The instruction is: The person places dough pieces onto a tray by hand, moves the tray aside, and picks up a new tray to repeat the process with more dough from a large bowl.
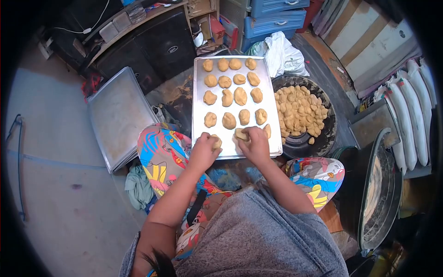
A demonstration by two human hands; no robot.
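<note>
A metal baking tray (272, 141) lies on the floor in front of me with several tan dough pieces (240, 96) set in rows. My left hand (203, 151) is closed around a dough piece (216, 141) at the tray's near edge. My right hand (255, 143) presses on another dough piece (240, 134) on the tray's near row. A dark round basin (300, 143) to the right of the tray holds a heap of more dough pieces (300, 111).
An empty second tray (117, 117) lies to the left. A cloth (138, 184) sits by my left knee. Dark cabinets (152, 48) and blue drawers (274, 21) stand beyond. White sacks (410, 120) and a large round pan (378, 189) are at the right.
</note>
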